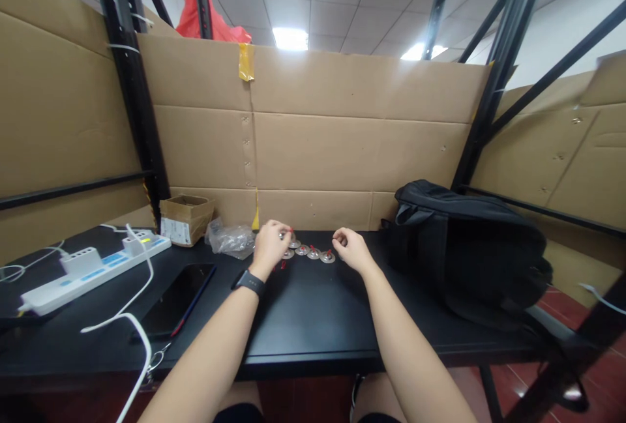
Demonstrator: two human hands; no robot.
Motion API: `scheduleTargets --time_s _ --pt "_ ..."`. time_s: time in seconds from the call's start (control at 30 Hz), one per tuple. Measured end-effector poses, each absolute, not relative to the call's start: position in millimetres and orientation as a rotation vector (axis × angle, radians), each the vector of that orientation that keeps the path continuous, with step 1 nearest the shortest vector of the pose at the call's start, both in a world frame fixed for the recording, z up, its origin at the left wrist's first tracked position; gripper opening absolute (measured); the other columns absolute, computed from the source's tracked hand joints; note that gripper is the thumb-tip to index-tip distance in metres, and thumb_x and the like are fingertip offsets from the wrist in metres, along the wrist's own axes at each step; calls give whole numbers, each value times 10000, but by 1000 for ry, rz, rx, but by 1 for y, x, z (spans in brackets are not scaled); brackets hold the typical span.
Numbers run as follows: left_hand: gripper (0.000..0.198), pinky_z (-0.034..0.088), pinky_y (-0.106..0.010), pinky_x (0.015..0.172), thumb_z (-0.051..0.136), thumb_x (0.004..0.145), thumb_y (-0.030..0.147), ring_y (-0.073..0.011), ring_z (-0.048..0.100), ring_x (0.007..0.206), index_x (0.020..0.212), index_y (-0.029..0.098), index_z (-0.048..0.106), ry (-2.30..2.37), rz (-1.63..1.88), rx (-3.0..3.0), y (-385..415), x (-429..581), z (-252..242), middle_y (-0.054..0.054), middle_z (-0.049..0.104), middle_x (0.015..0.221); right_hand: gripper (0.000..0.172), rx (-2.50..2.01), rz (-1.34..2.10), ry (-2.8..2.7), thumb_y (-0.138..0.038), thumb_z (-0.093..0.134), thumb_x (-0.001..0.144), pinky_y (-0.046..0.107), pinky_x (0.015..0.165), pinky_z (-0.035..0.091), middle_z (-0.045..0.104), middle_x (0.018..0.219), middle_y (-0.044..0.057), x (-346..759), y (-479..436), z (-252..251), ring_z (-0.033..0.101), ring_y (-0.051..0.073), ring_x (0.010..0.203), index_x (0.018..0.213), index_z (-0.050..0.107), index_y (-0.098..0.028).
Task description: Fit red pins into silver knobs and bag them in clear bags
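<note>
Several small silver discs with red loops, which look like finger cymbals (pixel 313 253), lie in a row on the black table (pixel 313 319). At the row's left end, my left hand (pixel 270 245) is closed in a pinch around one finger cymbal by its red loop; the fingers partly hide it. That wrist wears a dark watch (pixel 249 283). Just right of the row, my right hand (pixel 353 248) hovers with curled fingers, and no object shows between them. A bit of red cord (pixel 283 265) lies below my left hand.
A clear plastic bag (pixel 229 239) and an open cardboard box (pixel 188 219) stand at the back left. Nearer are a phone (pixel 178 299), a white power strip (pixel 98 276) and a loose white cable (pixel 139 328). A black backpack (pixel 469 247) occupies the right. Cardboard panels (pixel 313 149) wall the back.
</note>
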State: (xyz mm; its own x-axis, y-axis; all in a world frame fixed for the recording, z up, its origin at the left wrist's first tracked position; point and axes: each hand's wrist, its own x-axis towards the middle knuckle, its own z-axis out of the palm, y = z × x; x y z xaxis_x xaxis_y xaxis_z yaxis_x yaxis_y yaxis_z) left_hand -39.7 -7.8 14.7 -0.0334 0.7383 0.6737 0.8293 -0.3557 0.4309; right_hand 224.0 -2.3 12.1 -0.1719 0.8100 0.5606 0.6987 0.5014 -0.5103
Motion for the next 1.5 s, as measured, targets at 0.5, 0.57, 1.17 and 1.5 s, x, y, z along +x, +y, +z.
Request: scheduleTargets --time_s 0.5,0.57,1.17,1.5 --pt "239 443 -242 634 645 780 434 -189 690 694 758 220 749 -1940 -856 -2567 -3 -86 15 -40 753 733 329 -1556 272 -2035 -130 745 679 284 828 509 756 947 38 252 13 -11 706 204 907 988 745 -244" --pt "231 435 -234 597 723 693 461 -176 669 629 663 232 730 -1850 -711 -2732 -6 -74 14 -13 723 647 305 -1555 267 -2028 -131 746 684 276 814 511 755 945 32 253 14 -13 705 194 896 967 744 -245" --pt "103 470 -290 773 586 847 239 -226 696 849 773 229 656 -1663 -726 -2656 -12 -44 4 -73 741 855 412 -1563 371 -1982 -155 836 581 244 755 483 723 932 29 265 9 -2 662 153 804 982 755 -205" --pt "148 477 -248 696 615 868 328 -172 707 737 952 210 646 -1588 -1340 -2705 -11 -36 10 -16 760 814 411 -1489 434 -1913 -151 842 554 266 770 501 733 922 32 269 12 -1 655 151 781 952 745 -188"
